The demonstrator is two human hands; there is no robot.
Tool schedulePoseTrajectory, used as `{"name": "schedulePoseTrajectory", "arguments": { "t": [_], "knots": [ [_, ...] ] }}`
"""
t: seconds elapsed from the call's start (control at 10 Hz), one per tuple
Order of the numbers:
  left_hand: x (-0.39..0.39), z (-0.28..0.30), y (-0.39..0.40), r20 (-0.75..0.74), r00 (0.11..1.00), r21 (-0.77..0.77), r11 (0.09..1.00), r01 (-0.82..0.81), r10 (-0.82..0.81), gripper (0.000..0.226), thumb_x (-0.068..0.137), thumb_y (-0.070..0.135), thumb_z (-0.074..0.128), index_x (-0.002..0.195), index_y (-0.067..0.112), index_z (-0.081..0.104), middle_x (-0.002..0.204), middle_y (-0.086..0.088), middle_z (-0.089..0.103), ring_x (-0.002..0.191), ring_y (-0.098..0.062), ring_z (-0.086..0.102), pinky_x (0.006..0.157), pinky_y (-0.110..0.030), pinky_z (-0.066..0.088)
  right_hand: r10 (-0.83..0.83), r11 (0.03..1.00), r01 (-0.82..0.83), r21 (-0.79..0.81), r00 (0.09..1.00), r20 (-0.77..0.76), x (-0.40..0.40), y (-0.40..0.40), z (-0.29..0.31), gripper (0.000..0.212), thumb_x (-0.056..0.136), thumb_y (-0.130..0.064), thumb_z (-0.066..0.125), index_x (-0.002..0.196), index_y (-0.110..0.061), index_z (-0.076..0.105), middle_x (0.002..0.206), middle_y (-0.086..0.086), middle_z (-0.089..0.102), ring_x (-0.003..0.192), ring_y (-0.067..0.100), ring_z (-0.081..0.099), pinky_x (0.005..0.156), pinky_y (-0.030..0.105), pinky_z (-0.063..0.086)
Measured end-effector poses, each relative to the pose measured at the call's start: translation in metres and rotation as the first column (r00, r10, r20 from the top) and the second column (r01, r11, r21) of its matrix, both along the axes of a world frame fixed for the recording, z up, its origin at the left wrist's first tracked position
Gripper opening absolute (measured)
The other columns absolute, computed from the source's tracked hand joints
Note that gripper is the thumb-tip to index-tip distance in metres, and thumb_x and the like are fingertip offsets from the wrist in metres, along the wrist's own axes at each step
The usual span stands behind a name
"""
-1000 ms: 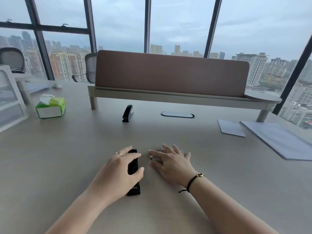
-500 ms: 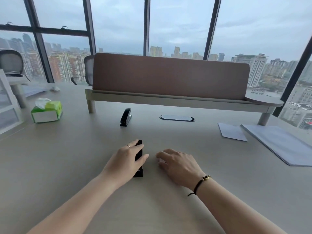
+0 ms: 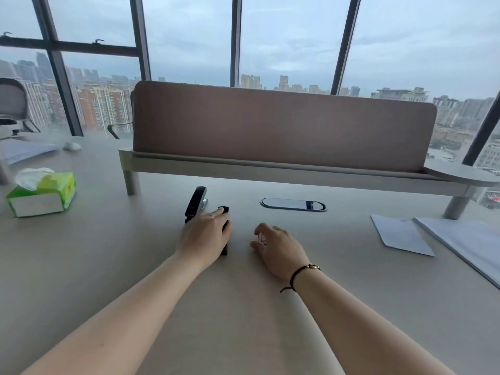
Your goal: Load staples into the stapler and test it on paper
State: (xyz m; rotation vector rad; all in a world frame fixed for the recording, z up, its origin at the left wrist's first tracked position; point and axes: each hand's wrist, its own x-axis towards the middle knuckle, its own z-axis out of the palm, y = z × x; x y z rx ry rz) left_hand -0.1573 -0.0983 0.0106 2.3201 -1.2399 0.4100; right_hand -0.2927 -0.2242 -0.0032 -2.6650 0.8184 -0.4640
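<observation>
A black stapler (image 3: 225,239) lies lengthwise on the desk under my left hand (image 3: 205,236), which wraps over it with the forefinger stretched along its top. To its right, my right hand (image 3: 276,246) curls over a small staple box (image 3: 262,237) that rests on the desk and is mostly hidden by the fingers. A second black stapler (image 3: 196,203) stands just beyond my left hand. Loose white paper (image 3: 400,238) lies at the right, beside a thicker stack of sheets (image 3: 465,244).
A raised shelf with a brown divider panel (image 3: 281,125) crosses the desk behind the hands. A cable grommet (image 3: 293,204) sits under it. A green tissue box (image 3: 40,193) stands at the left. Windows and an office chair (image 3: 12,104) lie beyond.
Both hands have slid forward across the desk, the left taking the stapler and the right the staple box, to just short of the second stapler. The camera has tilted with them.
</observation>
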Motion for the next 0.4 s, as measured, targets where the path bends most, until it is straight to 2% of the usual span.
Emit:
{"name": "schedulePoseTrajectory", "arguments": {
  "t": [0.1, 0.2, 0.3, 0.4],
  "knots": [
    [0.036, -0.005, -0.023, 0.15, 0.988, 0.003, 1.0, -0.031, 0.031, 0.025, 0.095, 0.031, 0.053, 0.099, 0.018, 0.073, 0.121, 0.002, 0.073, 0.118, -0.026, 0.06, 0.095, -0.038, 0.046, -0.034, 0.999, 0.032, 0.043, 0.998, 0.044, 0.033, -0.03, -0.003, 0.028, 0.095, -0.041, 0.053, 0.118, -0.025, 0.055, 0.117, 0.006, 0.063, 0.108, 0.033, 0.059, 0.078, 0.034, 0.043],
    [0.066, -0.008, -0.043, 0.224, 0.973, 0.034, 0.997, -0.063, 0.054, 0.028, 0.097, 0.032, 0.044, 0.092, 0.02, 0.069, 0.11, 0.008, 0.075, 0.119, -0.026, 0.058, 0.102, -0.036, 0.032, -0.051, 0.997, 0.047, 0.059, 0.995, 0.081, 0.059, -0.052, -0.004, 0.025, 0.094, -0.036, 0.056, 0.115, -0.023, 0.058, 0.113, 0.006, 0.066, 0.108, 0.032, 0.059, 0.086, 0.036, 0.045],
    [0.083, -0.009, -0.054, 0.198, 0.979, 0.035, 0.998, -0.061, 0.053, 0.03, 0.099, 0.033, 0.037, 0.093, 0.022, 0.064, 0.107, 0.011, 0.072, 0.118, -0.023, 0.055, 0.107, -0.039, 0.025, -0.059, 0.996, 0.051, 0.071, 0.991, 0.119, 0.075, -0.065, -0.008, 0.025, 0.093, -0.038, 0.055, 0.113, -0.023, 0.059, 0.112, 0.007, 0.065, 0.108, 0.033, 0.059, 0.092, 0.038, 0.044],
    [0.083, -0.012, -0.054, 0.151, 0.986, -0.039, 0.997, -0.067, 0.072, 0.033, 0.102, 0.038, 0.036, 0.106, 0.025, 0.065, 0.125, 0.008, 0.069, 0.126, -0.022, 0.052, 0.114, -0.046, 0.025, -0.062, 0.998, 0.062, -0.006, 0.994, 0.088, 0.078, -0.068, -0.009, 0.037, 0.095, -0.046, 0.051, 0.126, -0.029, 0.057, 0.138, 0.005, 0.057, 0.135, 0.03, 0.045, 0.113, 0.048, 0.03]
  ]
}}
